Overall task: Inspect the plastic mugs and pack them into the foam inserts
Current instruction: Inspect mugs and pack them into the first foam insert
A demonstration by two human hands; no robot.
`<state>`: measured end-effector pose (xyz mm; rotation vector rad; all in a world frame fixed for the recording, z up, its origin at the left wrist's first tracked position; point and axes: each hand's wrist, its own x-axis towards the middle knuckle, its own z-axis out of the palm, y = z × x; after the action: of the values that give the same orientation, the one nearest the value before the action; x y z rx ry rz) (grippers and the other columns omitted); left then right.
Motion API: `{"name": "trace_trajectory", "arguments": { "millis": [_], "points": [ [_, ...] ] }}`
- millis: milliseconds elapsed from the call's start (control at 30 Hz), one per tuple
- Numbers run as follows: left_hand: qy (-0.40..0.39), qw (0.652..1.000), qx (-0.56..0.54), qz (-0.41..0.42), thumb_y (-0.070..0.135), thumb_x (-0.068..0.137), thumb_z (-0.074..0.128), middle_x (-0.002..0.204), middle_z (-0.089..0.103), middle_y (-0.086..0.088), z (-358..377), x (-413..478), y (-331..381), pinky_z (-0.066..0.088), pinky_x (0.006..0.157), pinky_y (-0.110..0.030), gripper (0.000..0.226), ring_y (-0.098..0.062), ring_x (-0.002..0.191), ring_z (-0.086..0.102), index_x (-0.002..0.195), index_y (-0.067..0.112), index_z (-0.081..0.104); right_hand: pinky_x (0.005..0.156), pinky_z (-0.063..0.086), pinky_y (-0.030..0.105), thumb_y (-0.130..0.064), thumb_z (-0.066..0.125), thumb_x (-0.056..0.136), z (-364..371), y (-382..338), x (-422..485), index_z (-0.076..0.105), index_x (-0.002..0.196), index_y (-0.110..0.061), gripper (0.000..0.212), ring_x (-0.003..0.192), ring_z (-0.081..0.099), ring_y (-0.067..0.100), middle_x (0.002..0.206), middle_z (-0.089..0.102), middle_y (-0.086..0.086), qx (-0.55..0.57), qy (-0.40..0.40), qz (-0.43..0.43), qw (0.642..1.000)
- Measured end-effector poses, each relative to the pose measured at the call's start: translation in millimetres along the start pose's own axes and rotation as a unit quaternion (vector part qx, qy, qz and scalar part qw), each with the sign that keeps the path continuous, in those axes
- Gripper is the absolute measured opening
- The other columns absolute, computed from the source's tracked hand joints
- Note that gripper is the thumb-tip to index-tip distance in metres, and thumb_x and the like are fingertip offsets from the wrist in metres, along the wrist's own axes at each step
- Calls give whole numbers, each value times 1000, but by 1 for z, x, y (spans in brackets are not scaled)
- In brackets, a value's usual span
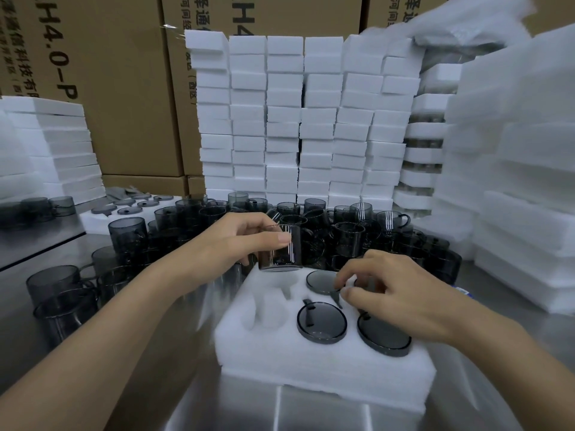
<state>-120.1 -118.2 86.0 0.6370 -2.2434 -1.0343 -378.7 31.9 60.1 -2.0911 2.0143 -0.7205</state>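
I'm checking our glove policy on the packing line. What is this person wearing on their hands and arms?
Nothing that shows. The left hand and right hand wear no gloves, and no ring, watch or wristband is visible. Both forearms are uncovered to the frame's edge; no sleeve is in view.

Mug (281, 250): smoky grey see-through plastic, glossy, smooth, light streaks on wall. Packed mugs (322, 321): same plastic, flat bases less shiny. Insert (311, 365): white foam, matt, soft-looking, fuzzy rough cut edges. Foam stacks (283, 119): same white matt foam. Table (311, 412): brushed metal, dull sheen. Boxes (124, 88): brown cardboard, matt, printed; clear glossy tape (170, 26) on seam.
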Motion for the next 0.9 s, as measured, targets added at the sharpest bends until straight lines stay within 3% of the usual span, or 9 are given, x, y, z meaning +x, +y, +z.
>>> {"name": "trace_trajectory", "arguments": {
  "millis": [100, 200, 267, 367, 500, 600, 700, 833, 900],
  "points": [
    [1, 1000, 2, -6, 78, 79, 64, 90, 62, 2, 0, 1, -2, 44, 78, -34, 63, -6, 81, 56, 99, 20, 78, 75, 46, 29, -76, 40, 83, -1, 4, 1, 70, 92, -43, 45, 83, 55, 2, 90, 58, -7, -28, 33, 14, 999],
    [-1, 999, -17, -31, 83, 78, 61, 86, 70, 4, 1, 1, -2, 43, 67, -23, 69, -4, 70, 56, 97, 20, 83, 76, 53, 37, -72, 42, 94, -3, 8, 0, 67, 83, -35, 46, 77, 57, 9, 80, 61, 0, -55, 62, 28, 996],
    [-12, 999, -22, -48, 84, 79, 61, 83, 74, -1, 3, 1, -2, 44, 62, -19, 71, -6, 69, 60, 97, 19, 84, 77, 52, 36, -71, 43, 95, -2, 8, 0, 67, 82, -35, 46, 78, 57, 8, 84, 59, -4, -62, 69, 33, 995],
    [-21, 997, -14, -69, 87, 76, 62, 87, 76, -11, 7, 0, -3, 45, 67, -21, 74, -11, 73, 61, 98, 19, 84, 78, 51, 35, -73, 41, 94, 0, 7, 1, 65, 78, -37, 46, 79, 56, 6, 86, 57, -7, -63, 73, 31, 995],
    [-40, 998, -4, -56, 82, 79, 62, 83, 75, 4, 13, -2, 1, 45, 63, -13, 69, -5, 69, 61, 97, 20, 84, 77, 52, 36, -74, 41, 94, 0, 7, 1, 62, 75, -37, 46, 79, 57, 7, 85, 57, -8, -66, 81, 30, 994],
    [-59, 996, 42, -46, 82, 79, 61, 76, 69, 5, 12, -4, 4, 42, 65, -18, 68, -9, 68, 55, 95, 19, 83, 79, 54, 38, -74, 42, 95, 1, 8, 1, 62, 77, -35, 47, 80, 58, 8, 85, 57, -8, -66, 84, 29, 994],
    [-71, 995, 61, -35, 76, 82, 67, 71, 53, -6, 9, -3, 5, 38, 65, -26, 77, -18, 68, 49, 90, -1, 70, 80, 54, 40, -73, 42, 96, 0, 8, 1, 62, 76, -36, 47, 80, 58, 8, 85, 58, -7, -67, 86, 24, 994],
    [-86, 995, 44, -27, 57, 88, 81, 79, 71, 4, 9, -4, 7, 46, 63, -16, 44, -5, 66, 59, 93, 14, 78, 80, 54, 39, -75, 42, 95, 1, 8, 2, 62, 76, -35, 49, 81, 58, 8, 86, 59, -6, -71, 86, 22, 993],
    [-83, 996, 33, -23, 51, 83, 84, 83, 72, 7, 11, -3, 5, 47, 64, -16, 40, -2, 68, 59, 98, 15, 78, 80, 54, 39, -78, 40, 93, 0, 8, 2, 62, 77, -35, 51, 81, 58, 7, 86, 59, -6, -71, 87, 23, 993]
  ]
}}
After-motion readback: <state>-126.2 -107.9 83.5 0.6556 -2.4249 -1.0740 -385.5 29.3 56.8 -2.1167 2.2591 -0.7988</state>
